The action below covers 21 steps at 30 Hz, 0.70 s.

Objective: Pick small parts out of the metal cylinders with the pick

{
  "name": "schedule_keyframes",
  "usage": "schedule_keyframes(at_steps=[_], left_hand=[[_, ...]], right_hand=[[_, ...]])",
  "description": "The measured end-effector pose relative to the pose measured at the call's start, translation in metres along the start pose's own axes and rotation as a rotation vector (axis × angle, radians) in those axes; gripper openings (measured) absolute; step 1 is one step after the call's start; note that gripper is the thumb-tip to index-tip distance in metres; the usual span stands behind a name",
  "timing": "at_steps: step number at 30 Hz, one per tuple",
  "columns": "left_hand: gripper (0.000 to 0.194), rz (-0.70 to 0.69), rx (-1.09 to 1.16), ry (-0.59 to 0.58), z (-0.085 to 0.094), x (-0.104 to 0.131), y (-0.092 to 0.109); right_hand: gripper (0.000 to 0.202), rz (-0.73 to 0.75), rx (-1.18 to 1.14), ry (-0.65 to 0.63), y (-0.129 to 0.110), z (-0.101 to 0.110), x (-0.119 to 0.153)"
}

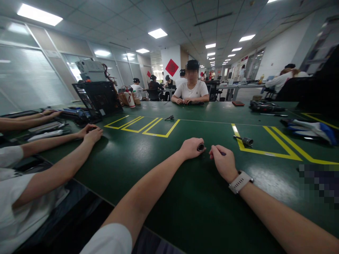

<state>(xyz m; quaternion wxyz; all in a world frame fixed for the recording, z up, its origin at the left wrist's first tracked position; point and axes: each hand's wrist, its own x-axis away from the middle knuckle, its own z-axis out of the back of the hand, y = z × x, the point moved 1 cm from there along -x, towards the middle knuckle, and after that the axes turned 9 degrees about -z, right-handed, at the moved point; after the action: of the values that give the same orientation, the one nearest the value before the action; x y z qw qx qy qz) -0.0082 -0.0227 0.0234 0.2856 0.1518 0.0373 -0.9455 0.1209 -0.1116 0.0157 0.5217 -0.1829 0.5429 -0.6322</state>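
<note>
My left hand is closed round a dark metal cylinder, whose round open end faces me. Just to its right, a small gap away, my right hand has its fingers curled together above the green table. A small dark purplish bit shows by that thumb; its kind is hidden. On the yellow tape beyond my right hand lies a metal piece with a round hollow end and a thin dark stem. A similar small piece lies farther off, left of centre.
Yellow tape outlines mark the tabletop. At left, a neighbour's hands rest by the edge, near a black computer case. A person sits opposite. Blue-and-white gloves or cloth and a black tangled bundle lie right.
</note>
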Motion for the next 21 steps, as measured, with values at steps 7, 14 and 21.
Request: schedule_keyframes(at_steps=[7,14,21], left_hand=[[0.017,0.028,0.014,-0.005,0.0015,-0.0001,0.0010],[0.015,0.041,0.010,-0.016,0.0051,0.0002,0.0037],[0.016,0.071,-0.014,0.010,0.0003,0.0004,-0.0009]], right_hand=[[0.035,0.081,-0.118,0.017,-0.0030,0.0041,0.0032],[0.032,0.170,-0.097,-0.054,-0.0059,0.0029,0.0035],[0.029,0.213,0.021,-0.095,-0.0073,-0.0041,0.0041]])
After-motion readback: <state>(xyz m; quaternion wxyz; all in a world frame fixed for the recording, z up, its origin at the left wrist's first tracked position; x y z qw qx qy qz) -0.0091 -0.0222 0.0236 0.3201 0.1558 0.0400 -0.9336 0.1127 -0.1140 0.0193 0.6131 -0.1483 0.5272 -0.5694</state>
